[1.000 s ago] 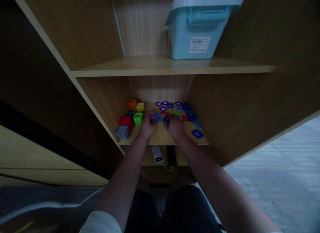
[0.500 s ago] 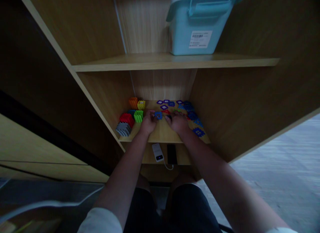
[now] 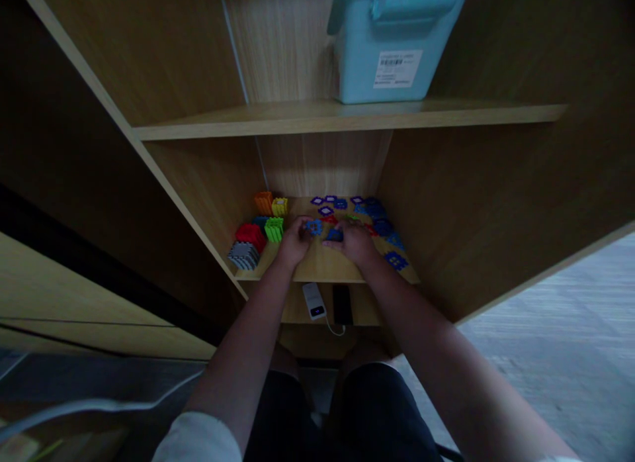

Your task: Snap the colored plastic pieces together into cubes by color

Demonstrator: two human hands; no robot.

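Over the middle shelf, my left hand (image 3: 294, 242) grips a blue notched building piece (image 3: 313, 227) by its left side. My right hand (image 3: 354, 242) is closed on a darker blue building piece (image 3: 334, 235), held just to the right of the first one, with a small gap between them. Behind the hands lie a red piece (image 3: 328, 219) and several purple-rimmed pieces (image 3: 325, 211). More blue pieces (image 3: 395, 260) are spread to the right of my right hand. Left of my left hand stands a green block (image 3: 274, 230).
Along the left wall are orange (image 3: 263, 202), yellow (image 3: 280, 206), red (image 3: 251, 237) and grey (image 3: 243, 255) blocks. A power bank (image 3: 314, 300) and a phone (image 3: 342, 304) lie on the lower shelf, joined by a cable. A light blue bin (image 3: 384, 58) stands on the upper shelf (image 3: 297, 122).
My right hand has turned, and the dark blue piece in it shows more fully between the fingers. The left hand keeps its blue piece in nearly the same place. The view has shifted slightly.
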